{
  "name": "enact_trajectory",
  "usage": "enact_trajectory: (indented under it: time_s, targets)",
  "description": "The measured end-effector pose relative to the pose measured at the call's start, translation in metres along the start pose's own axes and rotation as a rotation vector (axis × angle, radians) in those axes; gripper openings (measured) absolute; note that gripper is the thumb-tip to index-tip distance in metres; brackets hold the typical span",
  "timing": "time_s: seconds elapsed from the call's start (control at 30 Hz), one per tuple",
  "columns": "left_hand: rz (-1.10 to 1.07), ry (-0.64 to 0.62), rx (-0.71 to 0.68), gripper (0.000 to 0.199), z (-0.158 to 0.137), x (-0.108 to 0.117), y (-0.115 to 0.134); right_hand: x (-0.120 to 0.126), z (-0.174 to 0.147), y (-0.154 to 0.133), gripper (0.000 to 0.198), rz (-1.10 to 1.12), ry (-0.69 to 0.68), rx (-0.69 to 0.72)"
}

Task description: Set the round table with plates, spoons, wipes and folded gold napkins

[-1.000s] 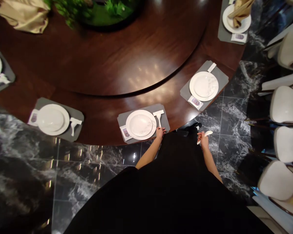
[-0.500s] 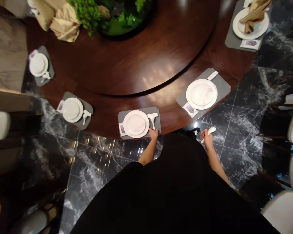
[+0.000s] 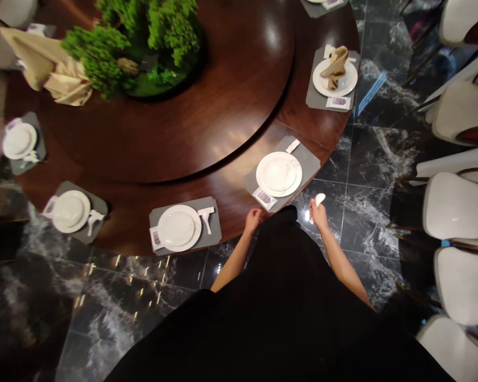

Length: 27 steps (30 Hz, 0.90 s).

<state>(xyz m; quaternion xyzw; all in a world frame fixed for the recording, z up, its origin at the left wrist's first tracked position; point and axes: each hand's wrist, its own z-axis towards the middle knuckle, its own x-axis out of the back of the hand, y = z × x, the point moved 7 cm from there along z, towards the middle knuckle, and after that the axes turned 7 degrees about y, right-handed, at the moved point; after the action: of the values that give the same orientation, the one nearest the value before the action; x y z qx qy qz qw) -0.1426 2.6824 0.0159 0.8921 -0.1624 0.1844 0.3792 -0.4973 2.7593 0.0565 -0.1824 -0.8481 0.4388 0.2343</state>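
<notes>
My right hand (image 3: 317, 213) is closed around a white soup spoon (image 3: 320, 199), held over the floor just off the table's edge; the spoon's bowl points up past my fingers. My left hand (image 3: 253, 219) is loosely curled over the table's rim, with nothing visible in it. It is nearest to a grey placemat (image 3: 309, 160) bearing stacked white plates (image 3: 279, 174), a rest (image 3: 292, 146) and a printed packet (image 3: 265, 198). To its left, another placemat (image 3: 216, 233) carries plates (image 3: 179, 228) and a white spoon (image 3: 206, 220) lying on a rest.
The round wooden table (image 3: 231, 228) has a raised turntable (image 3: 231, 106) with a green miniature garden (image 3: 159, 79) and tan cloth napkins (image 3: 67, 82). Further settings include plates with a folded napkin (image 3: 336, 66). Several white chairs (image 3: 446, 207) line the right side.
My left hand has let go of the spoon at the left setting and drawn away to the right. The view has shifted right along the table; the right hand still holds its spoon.
</notes>
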Motion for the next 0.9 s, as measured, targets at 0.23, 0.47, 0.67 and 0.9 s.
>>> enact_trajectory:
  time_s: [0.23, 0.47, 0.67, 0.9]
  targets:
    - [-0.329, -0.863, -0.222, 0.048, -0.039, -0.238, 0.143, -0.050, 0.119, -0.095, 0.082, -0.228, -0.334, 0.200]
    - [-0.553, -0.479, 0.003, 0.036, 0.037, -0.297, 0.217, -0.041, 0.229, -0.117, 0.051, -0.269, -0.397, 0.037]
    - [-0.512, -0.126, 0.132, 0.025, 0.105, -0.308, 0.236, 0.034, 0.306, -0.098, 0.038, -0.295, -0.266, -0.134]
    - [-0.521, 0.000, 0.253, 0.025, 0.122, -0.341, 0.233, 0.185, 0.390, -0.066, 0.028, -0.394, -0.050, -0.341]
